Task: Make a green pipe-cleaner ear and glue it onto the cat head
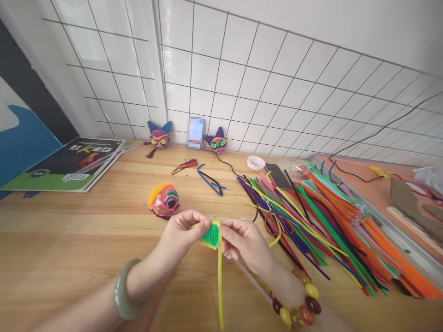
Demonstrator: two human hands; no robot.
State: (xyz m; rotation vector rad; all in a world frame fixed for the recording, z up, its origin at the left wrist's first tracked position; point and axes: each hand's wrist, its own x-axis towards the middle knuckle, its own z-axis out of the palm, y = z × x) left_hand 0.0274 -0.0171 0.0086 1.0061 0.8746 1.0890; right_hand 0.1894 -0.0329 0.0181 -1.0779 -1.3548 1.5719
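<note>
Between my hands is a small flat piece of green pipe cleaner rows (pixel 210 236) with a yellow border. My left hand (pixel 187 229) grips it along its left and upper side, thumb and forefinger pressed together. At its upper right corner my right hand (pixel 246 240) pinches a yellow pipe cleaner (pixel 220 288), whose long end hangs down toward me. A little metal loop (pixel 212 217) shows just above the piece. Partly behind my right fingers is a pale strip with a white end (pixel 227 255). Beyond my left hand sits a ball wrapped in coloured pipe cleaners (pixel 165 198).
Loose pipe cleaners (pixel 297 216) spread over the table's right side. Two eared, wrapped heads (pixel 159 136) and a phone (pixel 195 133) stand against the tiled wall. A pink bowl (pixel 255 163) and a dark phone (pixel 278 176) lie behind; a magazine (pixel 93 159) lies left.
</note>
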